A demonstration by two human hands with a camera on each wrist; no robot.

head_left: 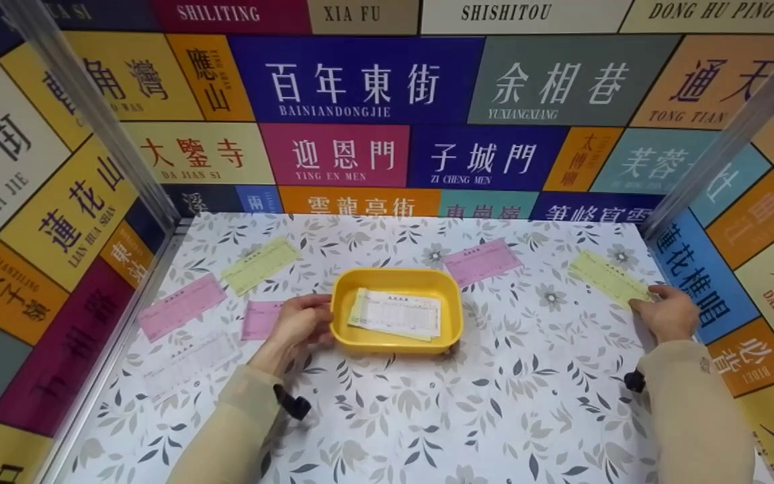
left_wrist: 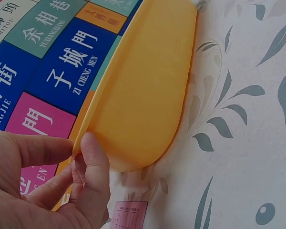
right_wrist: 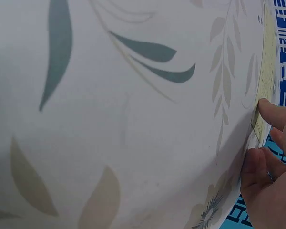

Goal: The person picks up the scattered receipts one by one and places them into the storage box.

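Note:
A yellow plastic basin (head_left: 397,346) stands on the table, holding white printed slips (head_left: 400,314) with a yellowish edge showing beneath. My left hand (head_left: 301,326) pinches the basin's left rim between thumb and fingers, as the left wrist view shows up close. At the far right, my right hand (head_left: 672,312) touches the near end of a yellow printed slip (head_left: 607,277), which lies flat on the table. In the right wrist view, a fingertip (right_wrist: 263,106) rests on that slip (right_wrist: 266,71), with the thumb apart from it, low beside its end.
Left of the basin lie a yellow slip (head_left: 261,265), a pink slip (head_left: 182,307), a white slip (head_left: 192,363) and another pink slip (head_left: 258,319) partly behind my left hand. One more pink slip (head_left: 483,262) lies behind the basin's right side. Printed panels (head_left: 353,81) wall the floral-covered table (head_left: 494,423).

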